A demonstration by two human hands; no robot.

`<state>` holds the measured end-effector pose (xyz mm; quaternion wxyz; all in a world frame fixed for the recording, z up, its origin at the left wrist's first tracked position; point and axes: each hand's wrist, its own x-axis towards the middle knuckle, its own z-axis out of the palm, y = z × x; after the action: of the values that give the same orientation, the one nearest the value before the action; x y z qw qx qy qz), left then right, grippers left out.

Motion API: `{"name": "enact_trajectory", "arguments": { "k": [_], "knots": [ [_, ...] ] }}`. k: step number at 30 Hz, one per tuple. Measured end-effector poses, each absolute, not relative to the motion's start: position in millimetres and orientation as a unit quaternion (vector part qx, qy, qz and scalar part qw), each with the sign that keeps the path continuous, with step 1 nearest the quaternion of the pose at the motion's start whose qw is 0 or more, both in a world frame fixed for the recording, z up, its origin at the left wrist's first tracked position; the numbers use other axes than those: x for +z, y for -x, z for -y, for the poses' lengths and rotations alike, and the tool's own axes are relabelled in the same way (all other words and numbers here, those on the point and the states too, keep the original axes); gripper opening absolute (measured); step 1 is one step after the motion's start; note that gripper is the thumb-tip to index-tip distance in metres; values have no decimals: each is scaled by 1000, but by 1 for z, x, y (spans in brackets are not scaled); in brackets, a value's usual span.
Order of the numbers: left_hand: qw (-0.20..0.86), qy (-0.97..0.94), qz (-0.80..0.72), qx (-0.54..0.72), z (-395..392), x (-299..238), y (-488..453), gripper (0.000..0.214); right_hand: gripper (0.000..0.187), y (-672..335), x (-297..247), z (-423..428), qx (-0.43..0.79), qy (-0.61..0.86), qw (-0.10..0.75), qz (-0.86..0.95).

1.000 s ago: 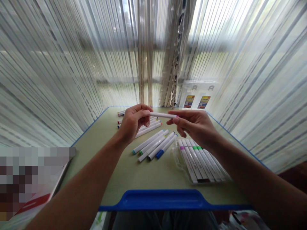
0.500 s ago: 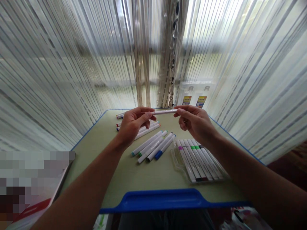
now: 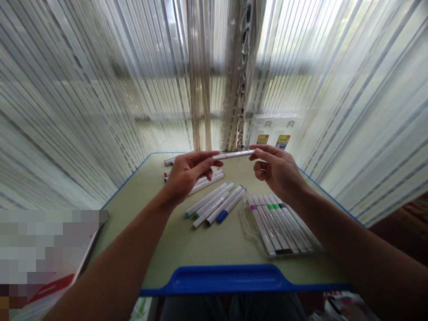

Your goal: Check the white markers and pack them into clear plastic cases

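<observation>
A white marker (image 3: 236,154) is held nearly level above the table's far half, one end in each hand. My left hand (image 3: 192,171) pinches its left end between thumb and fingers. At the right end, my right hand (image 3: 276,167) grips it the same way, with the lower fingers curled in. Below the hands lies a loose group of white markers (image 3: 216,205) with coloured ends, one with a blue cap. More markers (image 3: 209,182) lie behind and under my left hand, partly hidden by it. A clear case (image 3: 245,223) with several markers in a row lies below my right wrist.
The pale table (image 3: 160,254) has a blue rim with a moulded tray (image 3: 227,277) at the front. A clear plastic case lid (image 3: 277,120) with yellow labels stands at the far right edge. String curtains (image 3: 160,89) hang close behind and along both sides.
Both hands have shifted slightly right, and they are a little farther apart. More of the marker's left end now shows beyond my left fingers.
</observation>
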<state>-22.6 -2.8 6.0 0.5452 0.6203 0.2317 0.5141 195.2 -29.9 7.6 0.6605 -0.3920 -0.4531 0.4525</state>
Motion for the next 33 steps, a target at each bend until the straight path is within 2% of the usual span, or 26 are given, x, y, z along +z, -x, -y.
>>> {"name": "enact_trajectory", "arguments": {
  "k": [33],
  "knots": [
    [538, -623, -248, 511, 2, 4, 23, 22, 9, -196, 7, 31, 440, 395, 656, 469]
  ]
}}
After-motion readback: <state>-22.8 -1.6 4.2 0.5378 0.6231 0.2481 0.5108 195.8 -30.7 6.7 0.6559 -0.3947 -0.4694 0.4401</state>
